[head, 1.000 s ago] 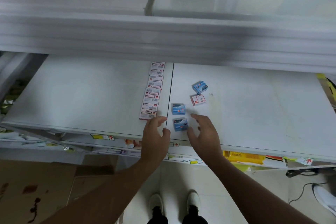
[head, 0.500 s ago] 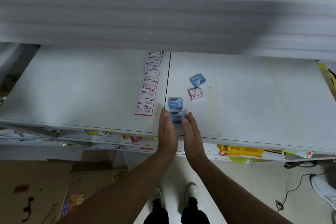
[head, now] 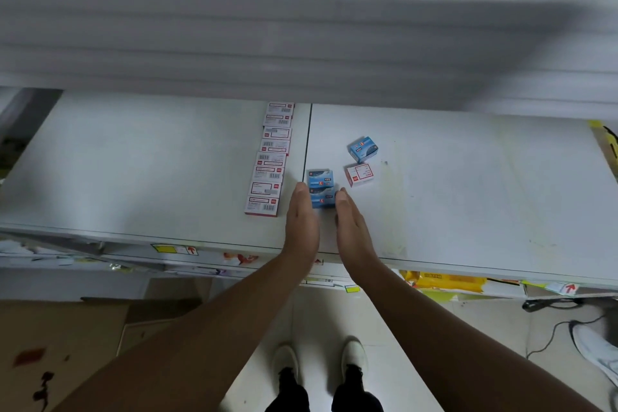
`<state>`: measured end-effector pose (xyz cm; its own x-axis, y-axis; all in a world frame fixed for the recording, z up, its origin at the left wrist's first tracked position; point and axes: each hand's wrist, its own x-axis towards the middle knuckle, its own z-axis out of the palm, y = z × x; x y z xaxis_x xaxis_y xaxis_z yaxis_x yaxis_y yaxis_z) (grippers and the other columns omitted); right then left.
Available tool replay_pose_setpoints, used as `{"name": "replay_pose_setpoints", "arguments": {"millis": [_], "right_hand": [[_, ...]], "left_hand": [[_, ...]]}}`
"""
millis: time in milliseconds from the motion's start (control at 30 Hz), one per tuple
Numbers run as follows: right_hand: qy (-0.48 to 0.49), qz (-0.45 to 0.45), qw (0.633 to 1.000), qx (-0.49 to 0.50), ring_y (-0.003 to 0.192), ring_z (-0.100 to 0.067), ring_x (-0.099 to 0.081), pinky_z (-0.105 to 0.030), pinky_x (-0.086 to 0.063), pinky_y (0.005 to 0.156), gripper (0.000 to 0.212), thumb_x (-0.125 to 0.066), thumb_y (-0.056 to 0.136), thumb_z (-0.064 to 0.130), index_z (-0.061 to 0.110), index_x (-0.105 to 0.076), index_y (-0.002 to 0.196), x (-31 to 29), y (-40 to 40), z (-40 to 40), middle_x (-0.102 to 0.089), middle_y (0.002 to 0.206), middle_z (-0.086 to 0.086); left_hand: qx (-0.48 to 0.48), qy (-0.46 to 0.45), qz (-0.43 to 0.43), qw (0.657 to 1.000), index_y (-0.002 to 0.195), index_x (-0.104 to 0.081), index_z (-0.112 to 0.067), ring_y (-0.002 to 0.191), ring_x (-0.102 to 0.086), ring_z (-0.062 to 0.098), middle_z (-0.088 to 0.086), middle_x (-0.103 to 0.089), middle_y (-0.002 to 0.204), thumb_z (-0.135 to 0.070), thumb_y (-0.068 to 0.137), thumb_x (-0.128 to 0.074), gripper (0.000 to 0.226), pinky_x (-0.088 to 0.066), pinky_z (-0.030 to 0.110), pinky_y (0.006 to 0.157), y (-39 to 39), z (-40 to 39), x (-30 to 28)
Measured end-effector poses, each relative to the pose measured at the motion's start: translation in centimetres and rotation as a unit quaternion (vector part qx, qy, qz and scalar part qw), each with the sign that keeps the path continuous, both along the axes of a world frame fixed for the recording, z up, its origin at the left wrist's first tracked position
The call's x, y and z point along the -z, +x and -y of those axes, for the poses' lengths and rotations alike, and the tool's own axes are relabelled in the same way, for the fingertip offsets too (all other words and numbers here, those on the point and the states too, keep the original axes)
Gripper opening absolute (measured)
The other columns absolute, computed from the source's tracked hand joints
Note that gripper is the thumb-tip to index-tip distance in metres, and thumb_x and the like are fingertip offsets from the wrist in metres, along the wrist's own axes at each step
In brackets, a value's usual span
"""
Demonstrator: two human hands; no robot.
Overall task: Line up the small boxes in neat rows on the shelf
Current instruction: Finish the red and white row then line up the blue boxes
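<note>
A row of several white-and-red small boxes (head: pixel 269 160) runs front to back on the white shelf (head: pixel 150 160), just left of the panel seam. Right of the seam two blue boxes stand one behind the other: the near blue box (head: pixel 323 199) and the far blue box (head: pixel 320 178), touching. My left hand (head: pixel 301 221) and my right hand (head: pixel 352 227) lie flat on edge, fingers straight, against the near blue box's two sides. A loose blue box (head: pixel 364 149) and a loose white-and-red box (head: pixel 359 174) sit askew further right.
An upper shelf's front edge (head: pixel 301 37) overhangs the back of the working shelf. Below the shelf's front edge are price labels (head: pixel 174 249) and yellow packets (head: pixel 444 281). A cardboard carton (head: pixel 67 344) stands on the floor at left, a cable (head: pixel 551 328) at right.
Both hands came together from spread to flat around the near blue box and slid it back until it met the blue box behind it.
</note>
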<state>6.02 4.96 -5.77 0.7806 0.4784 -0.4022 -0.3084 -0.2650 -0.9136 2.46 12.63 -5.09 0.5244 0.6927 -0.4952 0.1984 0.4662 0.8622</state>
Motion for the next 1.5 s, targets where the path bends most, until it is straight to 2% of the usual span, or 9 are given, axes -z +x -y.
{"name": "replay_pose_setpoints", "arguments": {"millis": [67,233,333,467,667,867,1133,1300,1500], "right_hand": [[-0.004,0.003,1.000,0.000,0.102,0.023,-0.053,-0.004,-0.044,0.073,0.035,-0.027,0.109,0.057,0.045,-0.048,0.134,-0.1,0.5,-0.3,-0.059,0.119,0.028],[0.009,0.001,1.000,0.009,0.109,0.018,-0.053,-0.004,-0.040,0.078,0.043,-0.028,0.110,0.055,0.038,-0.045,0.145,-0.5,1.1,-0.7,-0.057,0.126,0.022],[0.004,0.022,1.000,0.011,0.098,0.032,-0.049,0.005,-0.039,0.068,0.033,-0.030,0.111,0.051,0.042,-0.045,0.138,-0.7,1.3,-0.5,-0.054,0.116,0.032],[-0.045,0.075,0.996,0.003,0.096,0.030,-0.052,0.007,-0.037,0.066,0.038,-0.042,0.111,0.038,0.030,-0.048,0.148,-0.7,1.6,1.1,-0.057,0.123,0.025],[-0.178,0.245,0.948,-0.102,0.127,-0.020,-0.059,-0.032,-0.048,0.107,0.048,-0.061,0.100,0.029,0.020,-0.057,0.147,-0.8,4.1,4.1,-0.060,0.146,-0.001],[-0.346,0.307,0.833,-0.302,0.123,-0.027,-0.058,-0.045,-0.054,0.099,0.049,-0.061,0.095,0.042,0.029,-0.055,0.142,-4.1,6.2,6.9,-0.059,0.141,-0.004],[-0.413,0.402,0.747,-0.331,0.120,-0.029,-0.055,-0.041,-0.053,0.086,0.058,-0.063,0.091,0.039,0.027,-0.048,0.146,-9.6,6.3,9.1,-0.055,0.134,-0.004],[-0.412,0.422,0.748,-0.305,0.117,-0.028,-0.056,-0.040,-0.052,0.083,0.056,-0.062,0.090,0.039,0.028,-0.052,0.143,-11.8,5.0,10.6,-0.056,0.129,-0.003],[-0.413,0.410,0.764,-0.280,0.122,-0.027,-0.055,-0.041,-0.056,0.086,0.067,-0.066,0.085,0.050,0.031,-0.049,0.147,-12.8,1.8,12.7,-0.058,0.135,-0.001]], "left_hand": [[0.005,0.015,0.003,1.000,0.110,-0.064,-0.031,0.095,-0.074,-0.002,-0.008,-0.072,0.106,-0.042,0.115,-0.038,0.029,-0.057,0.021,0.089,0.5,-0.5,0.1],[0.016,0.002,0.006,1.000,0.132,-0.063,-0.020,0.099,-0.075,0.006,-0.002,-0.074,0.113,-0.046,0.114,-0.038,0.040,-0.054,0.009,0.068,1.8,-1.2,-0.7],[0.003,0.033,-0.003,0.999,0.108,-0.062,-0.030,0.085,-0.074,-0.006,-0.017,-0.077,0.086,-0.039,0.115,-0.041,0.025,-0.052,0.008,0.064,2.0,-1.4,-0.6],[0.062,0.104,-0.043,0.992,0.126,-0.061,-0.027,0.112,-0.070,0.004,-0.012,-0.074,0.112,-0.032,0.116,-0.039,0.025,-0.057,0.024,0.095,1.1,-1.2,-0.9],[0.279,0.303,-0.183,0.893,0.160,-0.042,-0.016,0.141,-0.051,0.023,0.005,-0.050,0.160,-0.033,0.113,-0.047,0.050,-0.045,0.042,0.116,-1.5,-1.9,-2.2],[0.321,0.451,-0.278,0.785,0.160,-0.038,-0.019,0.149,-0.040,0.028,0.008,-0.041,0.163,-0.035,0.105,-0.057,0.060,-0.039,0.047,0.119,-3.2,-2.3,-6.1],[0.377,0.590,-0.356,0.619,0.144,-0.054,-0.016,0.129,-0.055,0.029,0.007,-0.061,0.141,-0.050,0.100,-0.056,0.055,-0.048,0.047,0.110,-3.1,0.1,-10.4],[0.379,0.620,-0.356,0.587,0.141,-0.053,-0.014,0.121,-0.057,0.030,0.010,-0.062,0.135,-0.052,0.099,-0.055,0.057,-0.052,0.045,0.102,-3.1,2.0,-11.8],[0.372,0.624,-0.291,0.622,0.131,-0.057,-0.016,0.109,-0.061,0.030,0.008,-0.066,0.123,-0.048,0.094,-0.061,0.050,-0.051,0.041,0.085,-5.3,3.9,-12.4]]}}
